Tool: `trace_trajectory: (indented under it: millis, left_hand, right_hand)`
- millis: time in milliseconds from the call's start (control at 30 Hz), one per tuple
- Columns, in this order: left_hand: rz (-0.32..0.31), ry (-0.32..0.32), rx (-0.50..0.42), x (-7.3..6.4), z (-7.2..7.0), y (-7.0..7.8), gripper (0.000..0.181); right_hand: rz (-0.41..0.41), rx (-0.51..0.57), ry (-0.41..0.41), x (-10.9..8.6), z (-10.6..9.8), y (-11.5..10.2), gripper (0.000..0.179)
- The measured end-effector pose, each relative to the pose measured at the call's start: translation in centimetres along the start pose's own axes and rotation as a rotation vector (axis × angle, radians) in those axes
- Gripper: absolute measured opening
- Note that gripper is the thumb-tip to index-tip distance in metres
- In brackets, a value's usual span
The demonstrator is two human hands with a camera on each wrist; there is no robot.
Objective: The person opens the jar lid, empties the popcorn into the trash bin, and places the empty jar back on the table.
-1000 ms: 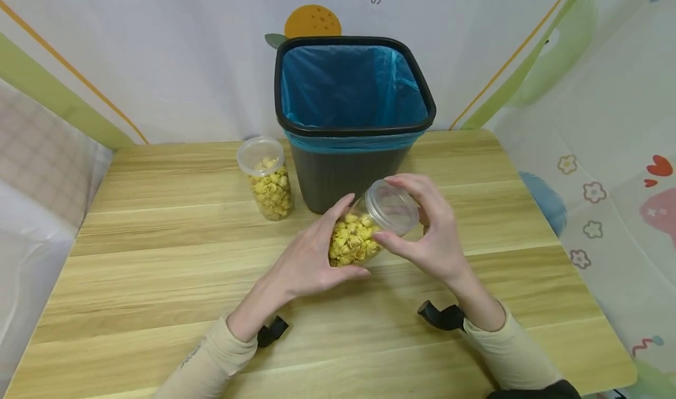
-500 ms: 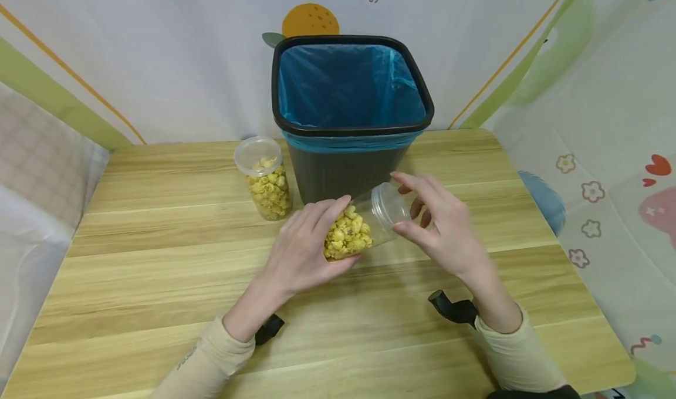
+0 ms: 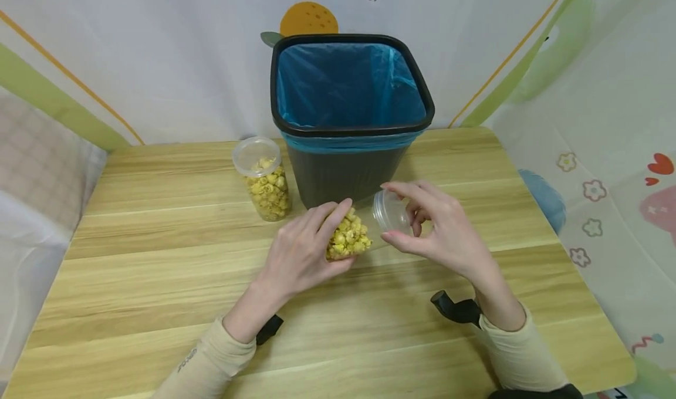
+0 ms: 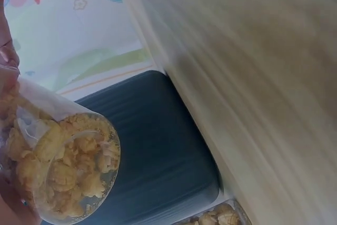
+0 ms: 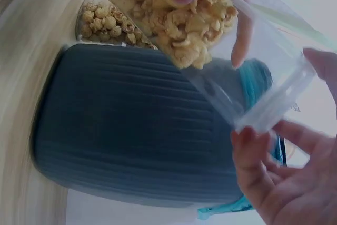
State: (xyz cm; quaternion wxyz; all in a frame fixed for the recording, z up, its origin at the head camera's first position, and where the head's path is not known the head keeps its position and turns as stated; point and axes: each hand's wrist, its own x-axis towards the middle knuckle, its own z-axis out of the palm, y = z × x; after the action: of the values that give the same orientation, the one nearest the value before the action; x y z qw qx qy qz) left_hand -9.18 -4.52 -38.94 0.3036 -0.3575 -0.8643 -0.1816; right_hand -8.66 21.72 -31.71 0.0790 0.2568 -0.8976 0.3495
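Observation:
A clear plastic jar of yellow popcorn point(image 3: 348, 237) is tilted on its side in front of the bin, its lidded end toward the right. My left hand point(image 3: 301, 249) grips the jar's body, fingers over the far side and thumb along the near side. At the other end, my right hand point(image 3: 440, 226) holds the clear lid point(image 3: 389, 212) by its edge between thumb and fingers. In the right wrist view the lid point(image 5: 276, 101) sits at the jar's mouth, and the popcorn point(image 5: 184, 25) lies toward the base.
Behind the hands stands a dark trash bin point(image 3: 343, 173) lined with a blue bag point(image 3: 348, 88). A second lidded jar of popcorn point(image 3: 268, 193) stands upright left of it on the wooden table point(image 3: 158, 258). A printed curtain point(image 3: 185, 53) hangs at the back.
The jar has tipped from slanting to nearly sideways, and its popcorn has shifted toward the base. My right hand has loosened its fingers and taken hold of the lid again.

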Motion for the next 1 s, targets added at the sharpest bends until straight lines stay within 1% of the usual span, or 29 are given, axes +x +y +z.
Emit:
trace_trajectory:
  millis: [67, 167, 233, 267, 300, 367, 500, 533, 633, 733, 833, 1000]
  left_hand:
    - [-0.005, -0.003, -0.007, 0.0, 0.0, -0.1, 0.088]
    - [-0.002, -0.004, -0.012, 0.0, 0.0, -0.2, 0.088]
    - [0.005, -0.003, -0.004, 0.0, 0.0, -0.3, 0.088]
    - [0.009, -0.003, 0.004, 0.1, 0.0, -0.3, 0.088]
    - [0.012, -0.001, 0.014, 0.1, 0.0, -0.4, 0.087]
    - [0.021, 0.001, 0.039, 0.1, 0.0, -0.4, 0.087]
    - [0.035, 0.003, 0.095, 0.1, -0.1, -0.5, 0.086]
    - [0.039, 0.001, 0.108, 0.1, -0.2, -0.4, 0.086]
    - [0.046, -0.001, 0.135, 0.1, -0.2, -0.5, 0.09]
    - [0.05, -0.003, 0.138, 0.1, 0.0, -0.5, 0.092]
    - [0.046, -0.011, 0.105, 0.0, 0.2, -0.7, 0.091]
    - [0.029, -0.039, 0.029, -0.2, 0.5, -1.0, 0.094]
  right_hand:
    - [-0.05, 0.016, -0.035, -0.1, -0.3, 0.2, 0.071]
    - [-0.115, 0.006, -0.097, -0.3, -0.9, 0.5, 0.08]
    - [-0.129, -0.007, -0.13, -0.4, -1.3, 0.7, 0.088]
    - [-0.122, -0.009, -0.141, -0.5, -1.4, 0.8, 0.091]
    - [-0.105, -0.012, -0.145, -0.5, -1.4, 0.8, 0.092]
    - [-0.05, -0.02, -0.132, -0.5, -1.4, 0.8, 0.089]
    - [0.068, -0.057, -0.087, -0.2, -0.6, 0.5, 0.063]
    - [0.093, -0.069, -0.08, -0.2, -0.4, 0.4, 0.059]
    - [0.148, -0.083, -0.084, -0.2, -0.1, 0.0, 0.055]
    - [0.158, -0.077, -0.108, -0.3, -0.1, -0.2, 0.057]
    - [0.096, -0.051, -0.143, -0.4, -0.4, -0.1, 0.064]
    - [-0.084, -0.001, -0.179, -0.5, -1.1, 0.3, 0.078]
